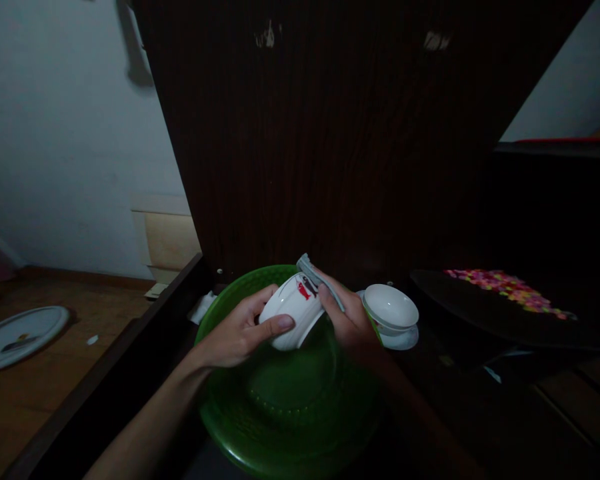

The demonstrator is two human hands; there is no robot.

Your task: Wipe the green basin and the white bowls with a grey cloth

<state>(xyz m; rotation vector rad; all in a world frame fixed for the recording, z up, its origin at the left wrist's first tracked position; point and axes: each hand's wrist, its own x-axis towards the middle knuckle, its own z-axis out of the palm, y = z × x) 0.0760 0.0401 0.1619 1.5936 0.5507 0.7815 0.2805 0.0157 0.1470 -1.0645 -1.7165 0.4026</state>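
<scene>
A white bowl (286,308) with a red and black fish design is tilted on its side above a green basin (290,387). My left hand (247,327) grips the bowl, thumb on its outer wall. A grey cloth (325,285) is pinched in my right hand (347,317) and pressed over the bowl's rim. The fingers of my right hand behind the cloth are partly hidden. Below the bowl, the inside of the basin is dark, and I cannot tell whether it holds water.
To the right of the basin, another white bowl (391,307) rests on a white dish (403,340). Crumpled white tissue (203,307) lies left of the basin. A dark wooden panel (330,147) rises behind. Pink and yellow beads (510,290) lie at right; a white lid-like disc (25,333) is on the floor.
</scene>
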